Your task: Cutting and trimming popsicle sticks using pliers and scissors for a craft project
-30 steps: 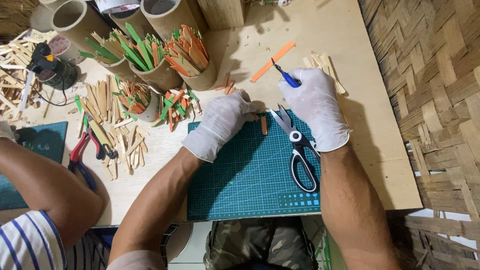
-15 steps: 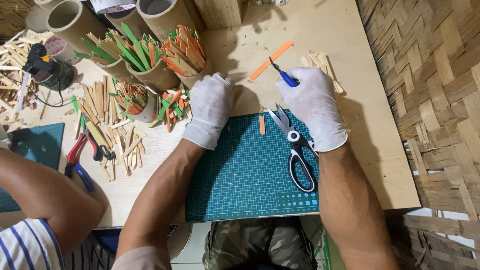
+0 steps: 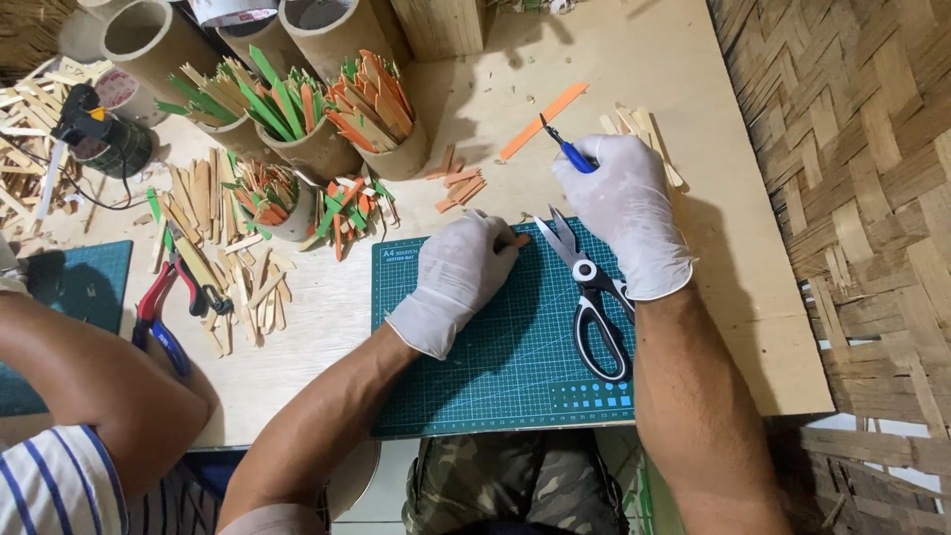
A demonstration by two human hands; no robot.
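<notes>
Both my hands wear white gloves. My left hand [image 3: 458, 277] rests on the upper part of the green cutting mat [image 3: 495, 367], its fingertips closed on a small orange stick piece [image 3: 521, 239]. My right hand [image 3: 624, 213] sits at the mat's upper right corner and grips a small blue-handled knife [image 3: 565, 147], blade pointing up and left. Black-handled scissors [image 3: 592, 292] lie on the mat between my hands, partly under my right wrist. A long orange stick [image 3: 543, 121] lies on the table beyond the knife.
Bamboo cups [image 3: 322, 149] of green and orange sticks stand at the back. Loose plain sticks [image 3: 233, 267] and red-handled pliers [image 3: 158, 307] lie to the left. Another person's arm [image 3: 89, 376] reaches in at lower left. A woven wall [image 3: 852, 198] borders the table's right edge.
My left hand came back from the stick cups at the upper left to the mat's top edge, onto the orange piece. My right hand has hardly moved.
</notes>
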